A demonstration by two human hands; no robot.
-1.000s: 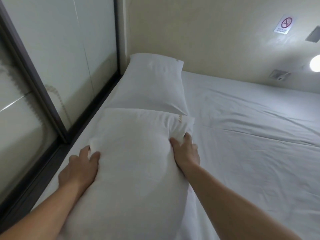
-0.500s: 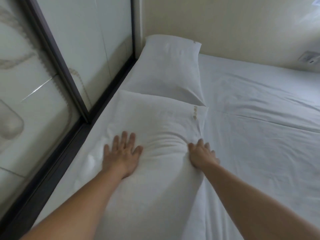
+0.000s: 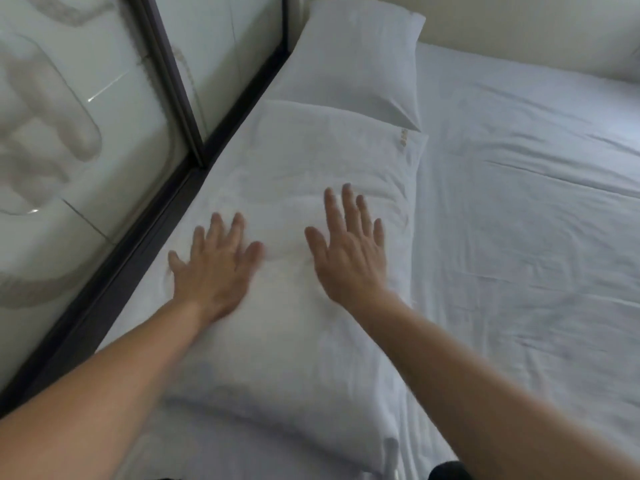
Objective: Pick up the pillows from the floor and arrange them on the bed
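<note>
- Since half a second ago, the right hand (image 3: 349, 251) has left the near pillow's (image 3: 304, 341) right edge and now lies flat on top, fingers spread, gripping nothing.
- Left hand (image 3: 214, 265) lies flat beside it, fingers splayed, blurred.
- Near pillow lies lower centre on the bed (image 3: 519, 237), touching the far pillow (image 3: 356, 60) at upper centre.
- Both lie beside the glass wall (image 3: 86, 133) on the left.

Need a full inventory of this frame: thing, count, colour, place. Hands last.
pillow: 2, white, end to end along the bed's left edge; near pillow under both hands, far pillow at the wall
bed sheet: 1, white, creased, covering the bed right of the pillows
glass panel: pale, dark frame, along the bed's left side
wall: cream, far end
left hand: open, flat on near pillow
right hand: open, flat on near pillow
</note>
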